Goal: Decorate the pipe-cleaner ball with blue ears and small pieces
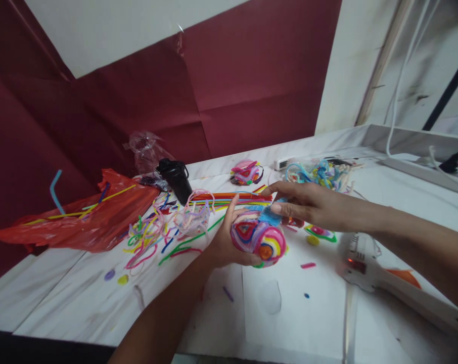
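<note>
My left hand [226, 241] is wrapped round the side of a rounded craft piece [247, 242] covered in coiled pipe cleaners of pink, purple, yellow and other colours. At its top edge sits a fuzzy light blue piece [270, 215], pinched between the thumb and fingers of my right hand [307, 202]. The blue piece touches the craft piece; whether it is fixed there I cannot tell. Below my right forearm lies a white hot glue gun [365, 275] with a small red light. A green-edged coiled shape [320, 233] rests on the table close to my right hand.
Loose pipe cleaners [145, 247] are tangled at the left, beside a red plastic bag [115, 222]. Behind them stands a black lidded cup [176, 181]. A second coiled craft piece [246, 172] and a blue-yellow tangle [322, 174] lie farther back. Small scraps dot the white table [289, 323].
</note>
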{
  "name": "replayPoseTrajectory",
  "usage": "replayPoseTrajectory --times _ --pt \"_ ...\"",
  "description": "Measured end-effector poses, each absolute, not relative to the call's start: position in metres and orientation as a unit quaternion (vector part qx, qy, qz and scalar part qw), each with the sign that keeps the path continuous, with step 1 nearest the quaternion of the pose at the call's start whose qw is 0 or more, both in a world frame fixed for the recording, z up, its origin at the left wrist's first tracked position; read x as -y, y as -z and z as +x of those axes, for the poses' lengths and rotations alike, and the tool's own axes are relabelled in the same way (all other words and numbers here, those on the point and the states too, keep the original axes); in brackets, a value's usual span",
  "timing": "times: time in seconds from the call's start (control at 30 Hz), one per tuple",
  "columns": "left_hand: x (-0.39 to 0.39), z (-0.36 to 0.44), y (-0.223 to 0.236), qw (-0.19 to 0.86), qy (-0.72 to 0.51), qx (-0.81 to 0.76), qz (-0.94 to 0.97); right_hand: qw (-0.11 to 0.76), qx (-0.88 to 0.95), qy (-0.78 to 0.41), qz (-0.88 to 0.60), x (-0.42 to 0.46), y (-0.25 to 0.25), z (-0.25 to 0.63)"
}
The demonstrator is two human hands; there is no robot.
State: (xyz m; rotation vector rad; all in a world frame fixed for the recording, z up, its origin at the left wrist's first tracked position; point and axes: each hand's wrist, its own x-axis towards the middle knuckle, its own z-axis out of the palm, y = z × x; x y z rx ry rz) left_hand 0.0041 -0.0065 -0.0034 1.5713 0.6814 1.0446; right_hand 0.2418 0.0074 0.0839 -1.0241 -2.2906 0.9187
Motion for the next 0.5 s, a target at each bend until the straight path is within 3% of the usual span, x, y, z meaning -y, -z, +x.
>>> replayPoseTrajectory --times 0.4,0.5 --pt "0.004 0.003 0.005 0.505 -0.438 -0.305 0.678 0.358 0.725 -0.441 -0.389 -0.006 -0.077 0.256" --pt "0.004 0.003 0.003 0.519 -0.44 -0.3 0.669 0.354 0.718 -0.426 -0.421 -0.008 -0.067 0.266"
